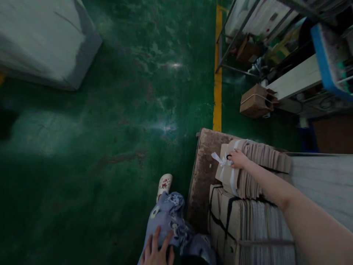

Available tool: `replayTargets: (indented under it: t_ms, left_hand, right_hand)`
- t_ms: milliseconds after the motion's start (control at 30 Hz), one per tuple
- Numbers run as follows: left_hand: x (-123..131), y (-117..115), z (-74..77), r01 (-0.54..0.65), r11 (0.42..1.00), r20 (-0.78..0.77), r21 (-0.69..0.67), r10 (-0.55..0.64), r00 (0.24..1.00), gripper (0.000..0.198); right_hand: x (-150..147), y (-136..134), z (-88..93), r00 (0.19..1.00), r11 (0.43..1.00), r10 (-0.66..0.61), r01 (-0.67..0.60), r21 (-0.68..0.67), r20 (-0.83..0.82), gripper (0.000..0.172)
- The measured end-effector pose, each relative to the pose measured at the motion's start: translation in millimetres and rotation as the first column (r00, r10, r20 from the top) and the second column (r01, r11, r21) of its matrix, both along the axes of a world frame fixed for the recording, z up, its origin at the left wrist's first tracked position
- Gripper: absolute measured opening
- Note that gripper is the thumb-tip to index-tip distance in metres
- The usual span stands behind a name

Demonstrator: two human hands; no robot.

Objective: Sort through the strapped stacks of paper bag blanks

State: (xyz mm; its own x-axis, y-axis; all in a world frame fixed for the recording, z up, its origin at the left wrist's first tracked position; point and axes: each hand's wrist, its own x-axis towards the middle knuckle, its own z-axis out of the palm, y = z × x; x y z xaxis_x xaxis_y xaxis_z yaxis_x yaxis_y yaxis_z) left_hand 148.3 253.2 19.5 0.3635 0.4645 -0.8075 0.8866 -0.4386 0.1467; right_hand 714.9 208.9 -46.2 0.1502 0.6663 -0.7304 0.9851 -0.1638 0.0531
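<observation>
My right hand (237, 159) reaches out over a bundle of flat cardboard pieces (255, 152), its fingers closed around the white tie strap (220, 160) near the knot. The strap wraps the bundle and ends in a loose bow. Something small and dark shows at my fingers. Below it sits a second cardboard bundle (228, 217), bound with black straps. My left hand (157, 250) is low in the view, fingers spread, in front of my patterned trousers and holding nothing.
Both bundles stand on a worn wooden platform (202, 162). Pale stacked material (322, 180) lies to the right. A wrapped block (46, 40) stands at upper left. Beyond a yellow floor line (217, 95) are a metal rack (238, 31) and a brown carton (255, 102).
</observation>
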Motion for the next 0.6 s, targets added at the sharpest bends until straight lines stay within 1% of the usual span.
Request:
replayTargets:
  t_ms: [133,267,400,533,600]
  left_hand:
    - [1.8,21.8,-7.7,-0.002,0.999,0.014,-0.041,0.002,1.0,0.048]
    - [4.1,29.7,-10.3,-0.031,0.999,0.02,-0.033,0.032,0.999,0.047]
    - [7.5,32.4,-8.4,-0.03,0.999,0.037,-0.036,0.032,0.999,0.047]
    - [11.3,33.1,-6.4,-0.002,1.0,0.063,-0.006,0.003,0.998,0.046]
    - [12.4,33.3,-6.6,0.004,1.0,0.059,-0.007,-0.004,0.998,0.046]
  right_hand:
    - [8.3,-9.6,21.1,0.999,0.999,-0.002,0.004,0.036,-0.038,0.029]
    - [12.9,-18.4,36.6,0.998,0.997,-0.03,0.033,0.071,-0.047,0.018]
    - [16.5,-26.4,44.3,0.997,0.992,-0.078,0.08,0.099,-0.027,0.012]
    - [18.5,-29.5,47.1,0.995,0.989,-0.093,0.098,0.11,-0.045,0.012]
    - [17.7,-32.0,48.7,0.993,0.986,-0.103,0.109,0.125,-0.057,0.015]
